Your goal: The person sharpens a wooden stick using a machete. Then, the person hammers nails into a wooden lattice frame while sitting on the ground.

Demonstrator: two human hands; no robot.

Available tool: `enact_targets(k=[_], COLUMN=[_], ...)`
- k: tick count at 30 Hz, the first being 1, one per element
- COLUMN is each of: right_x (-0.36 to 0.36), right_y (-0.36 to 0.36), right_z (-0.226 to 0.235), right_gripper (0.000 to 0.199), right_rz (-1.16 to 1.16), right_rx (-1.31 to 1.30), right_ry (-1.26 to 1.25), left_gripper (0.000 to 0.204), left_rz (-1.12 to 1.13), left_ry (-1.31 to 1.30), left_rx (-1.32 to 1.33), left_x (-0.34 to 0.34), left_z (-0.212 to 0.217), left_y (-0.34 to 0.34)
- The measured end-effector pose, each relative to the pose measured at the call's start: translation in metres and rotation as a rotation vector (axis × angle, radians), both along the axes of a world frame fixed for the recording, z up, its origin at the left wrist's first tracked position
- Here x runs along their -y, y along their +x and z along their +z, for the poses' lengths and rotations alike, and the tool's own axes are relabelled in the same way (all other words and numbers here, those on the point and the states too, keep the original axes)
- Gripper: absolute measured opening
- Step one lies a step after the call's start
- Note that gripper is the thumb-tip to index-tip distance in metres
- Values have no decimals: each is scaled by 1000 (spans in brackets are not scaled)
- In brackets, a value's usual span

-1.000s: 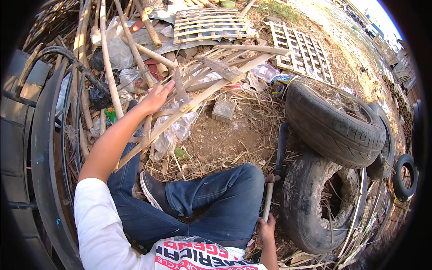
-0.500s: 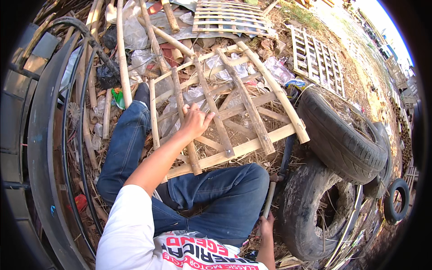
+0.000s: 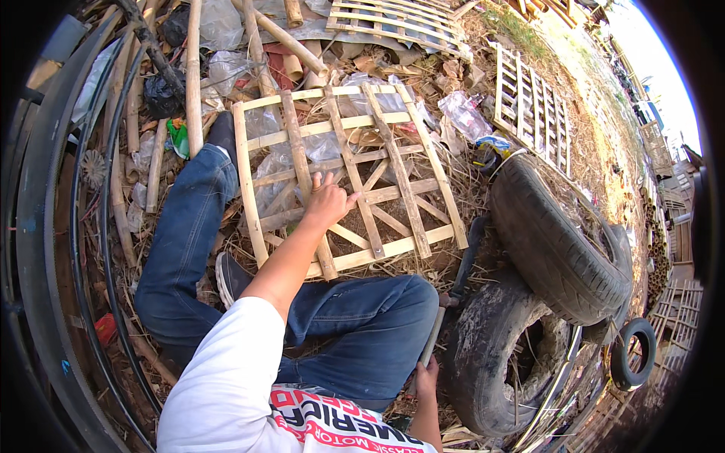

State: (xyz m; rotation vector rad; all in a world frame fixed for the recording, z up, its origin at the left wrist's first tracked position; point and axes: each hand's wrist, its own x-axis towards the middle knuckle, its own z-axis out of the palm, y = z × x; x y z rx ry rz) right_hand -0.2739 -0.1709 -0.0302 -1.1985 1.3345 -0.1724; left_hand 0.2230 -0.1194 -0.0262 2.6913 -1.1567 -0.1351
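A bamboo lattice frame (image 3: 397, 189) of crossed slats lies in front of my legs, with diagonal bamboo pieces visible beneath it. My left hand (image 3: 327, 205) is on its middle, fingers bent around a lengthwise slat and the thumb side toward the neighbouring slat; the undersides of the fingers are hidden. Low beside my right thigh, my right hand (image 3: 427, 377) is closed around the handle of a hammer (image 3: 433, 336). The hammer's head points away from me, near the bent knee.
Two worn tyres (image 3: 555, 234) (image 3: 483, 355) lean together at my right, with a smaller tyre (image 3: 633, 353) beyond. Other bamboo lattices (image 3: 532, 109) (image 3: 396, 26) lie farther off. Bamboo poles (image 3: 193, 75) and plastic scraps cover the left ground, beside a black metal-framed seat (image 3: 49, 302).
The lattice frame has tipped down flatter and shifted left, my left hand staying on it. My right hand still holds the hammer low. The view has shifted slightly.
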Motion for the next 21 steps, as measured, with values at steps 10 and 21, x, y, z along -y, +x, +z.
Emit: enact_targets(k=[10, 21], right_x=[11, 11], right_y=[13, 139], right_z=[15, 89], right_gripper=[52, 58], right_rz=[335, 359], right_rx=[-495, -52], right_ry=[-527, -989], left_gripper=[40, 39], left_rz=[3, 115], left_ry=[-335, -522], left_rx=[215, -141], left_x=[-21, -60], left_z=[19, 41], left_y=[-30, -116])
